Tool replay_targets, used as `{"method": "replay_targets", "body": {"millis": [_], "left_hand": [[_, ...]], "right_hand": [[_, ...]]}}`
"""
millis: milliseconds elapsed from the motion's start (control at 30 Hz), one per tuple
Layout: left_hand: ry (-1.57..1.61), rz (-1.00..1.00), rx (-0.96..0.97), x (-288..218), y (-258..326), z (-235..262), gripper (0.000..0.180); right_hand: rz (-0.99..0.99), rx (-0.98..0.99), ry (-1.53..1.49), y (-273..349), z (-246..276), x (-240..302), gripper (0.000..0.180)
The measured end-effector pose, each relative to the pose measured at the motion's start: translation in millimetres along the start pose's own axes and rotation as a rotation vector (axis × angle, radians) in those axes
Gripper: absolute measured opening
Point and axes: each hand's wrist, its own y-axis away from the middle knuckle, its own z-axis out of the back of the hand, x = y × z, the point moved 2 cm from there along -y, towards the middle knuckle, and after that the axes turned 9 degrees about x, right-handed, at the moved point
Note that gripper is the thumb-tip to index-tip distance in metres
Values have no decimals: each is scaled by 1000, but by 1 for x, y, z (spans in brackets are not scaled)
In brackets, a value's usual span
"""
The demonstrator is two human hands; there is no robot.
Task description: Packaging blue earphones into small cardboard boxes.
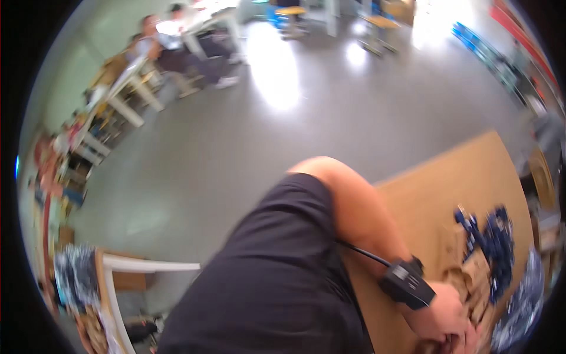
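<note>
My left arm, in a black short sleeve, bends at the elbow and reaches down to the right over a wooden table [454, 177]. A black box-shaped device [407, 284] with a cable is strapped at the wrist. My left hand [442, 315] is at the lower right with its fingers curled, by a pile of brown paper pieces [474, 277]. What those fingers hold is hidden. Close against it, blurred pinkish fingers, apparently of my right hand [471, 339], show at the lower edge; their grip cannot be made out.
Dark blue bundles [500, 251] lie beside the brown paper, and a clear plastic bag [522, 307] sits at the table's right side. A white-framed table [118, 295] with plastic-wrapped goods stands lower left. People sit along white tables [127, 109] at the far left. Stools [380, 23] stand at the back.
</note>
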Motion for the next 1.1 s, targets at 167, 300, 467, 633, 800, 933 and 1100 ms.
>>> {"method": "replay_targets", "body": {"millis": [167,300,467,633,800,933,1100], "left_hand": [[143,150,36,7,22,22,18],[213,93,9,9,14,32,29],[204,46,58,12,6,26,28],[246,83,64,10,3,20,27],[287,121,79,10,6,19,26],[216,83,41,13,7,20,31],[163,25,-25,13,5,19,35]], "right_hand": [[36,81,-31,-13,-9,-6,20],[-70,31,-155,-20,-2,-2,20],[-71,-26,-245,-6,-1,-10,23],[-108,19,-453,7,-8,-17,32],[-131,26,-472,5,-8,-17,36],[-115,65,-354,0,-4,-15,29],[-92,-12,-257,0,-6,-12,23]]}}
